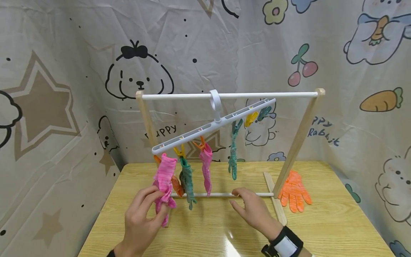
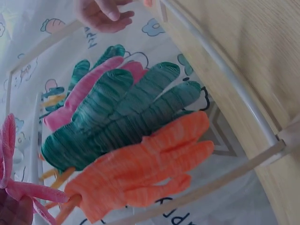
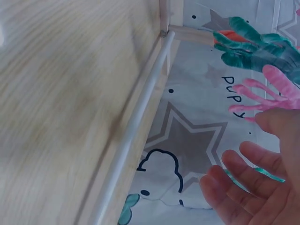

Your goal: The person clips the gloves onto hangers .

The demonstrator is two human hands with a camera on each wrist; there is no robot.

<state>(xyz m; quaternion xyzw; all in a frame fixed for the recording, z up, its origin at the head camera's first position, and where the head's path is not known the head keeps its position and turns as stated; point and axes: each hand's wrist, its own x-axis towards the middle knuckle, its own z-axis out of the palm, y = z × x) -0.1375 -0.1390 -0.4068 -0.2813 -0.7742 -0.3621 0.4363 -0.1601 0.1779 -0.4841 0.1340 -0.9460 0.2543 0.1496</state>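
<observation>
Low at the left, my left hand (image 1: 141, 214) pinches a pink glove (image 1: 166, 171) between thumb and fingers, with its cuff upward near the low end of a tilted white hanger (image 1: 192, 134). From the hanger, clothespins hold an orange glove (image 2: 145, 173), a green glove (image 1: 187, 180), another pink glove (image 1: 207, 169) and a second green glove (image 1: 233, 153). My right hand (image 1: 257, 216) is held above the table with fingers loosely extended, gripping nothing. Whether a clothespin holds the pinched glove's cuff cannot be made out.
The hanger hooks over the top white rod (image 1: 269, 95) of a wooden-sided rack (image 1: 297, 146). A yellow clothespin (image 1: 251, 119) and a blue-green clothespin (image 1: 264, 113) hang at its high end. Another orange glove (image 1: 294, 192) lies on the table (image 1: 324, 228), right of the rack. Patterned cloth stands behind.
</observation>
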